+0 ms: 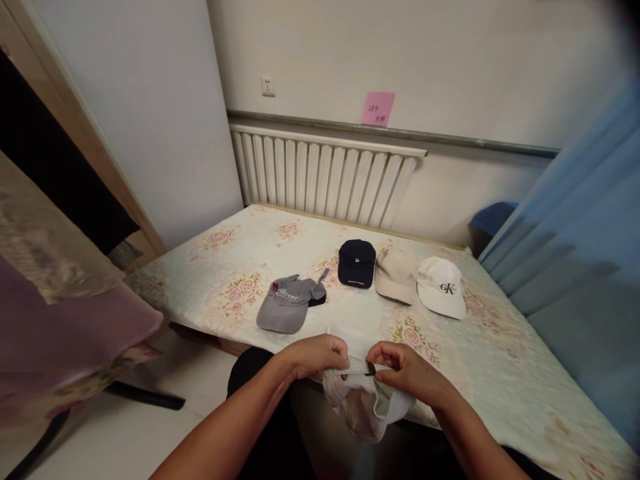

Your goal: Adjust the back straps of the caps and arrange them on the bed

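Left hand (323, 353) pinching strap (357, 373) of pale cap (359, 417), right hand (406, 372) pinching strap at dark buckle (371, 368), likely for tension; cap hangs below. Grey cap (283, 308) near, on floral cloth (310, 248).

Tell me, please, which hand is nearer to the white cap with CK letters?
Right. The right hand is on the near side of the white cap, slightly to its left; the left hand is also on the near side, but farther left.
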Tool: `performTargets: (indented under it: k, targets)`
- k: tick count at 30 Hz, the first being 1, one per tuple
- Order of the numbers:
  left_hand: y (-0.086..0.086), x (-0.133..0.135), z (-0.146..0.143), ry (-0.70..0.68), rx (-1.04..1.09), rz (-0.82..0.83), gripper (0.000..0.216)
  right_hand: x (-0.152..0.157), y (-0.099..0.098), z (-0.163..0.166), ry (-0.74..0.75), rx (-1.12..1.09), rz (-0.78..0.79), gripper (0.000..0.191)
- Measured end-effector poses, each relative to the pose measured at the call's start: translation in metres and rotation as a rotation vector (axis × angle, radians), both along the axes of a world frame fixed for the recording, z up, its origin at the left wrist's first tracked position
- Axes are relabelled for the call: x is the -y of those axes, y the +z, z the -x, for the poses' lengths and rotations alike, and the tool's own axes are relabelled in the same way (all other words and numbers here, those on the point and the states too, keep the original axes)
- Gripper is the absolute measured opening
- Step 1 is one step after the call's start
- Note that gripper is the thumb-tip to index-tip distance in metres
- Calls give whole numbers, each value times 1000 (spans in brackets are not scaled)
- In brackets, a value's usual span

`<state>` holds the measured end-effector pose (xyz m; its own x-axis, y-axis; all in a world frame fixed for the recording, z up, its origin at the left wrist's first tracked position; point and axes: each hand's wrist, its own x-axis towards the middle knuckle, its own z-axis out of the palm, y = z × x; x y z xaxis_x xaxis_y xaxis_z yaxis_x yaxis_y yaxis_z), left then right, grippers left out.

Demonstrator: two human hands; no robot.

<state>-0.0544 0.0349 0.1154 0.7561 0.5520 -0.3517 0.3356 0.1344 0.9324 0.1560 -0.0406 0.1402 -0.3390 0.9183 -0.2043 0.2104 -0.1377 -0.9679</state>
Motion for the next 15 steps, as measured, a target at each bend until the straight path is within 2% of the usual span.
performTargets:
  k: [6, 15]
  targets:
    - [3, 0, -1, -5, 5, 13, 16, 5, 14, 4, -31, 175, -58, 14]
    - [3, 0, -1, -7, 15, 37, 16, 4, 15, 5, -38, 196, -67, 15]
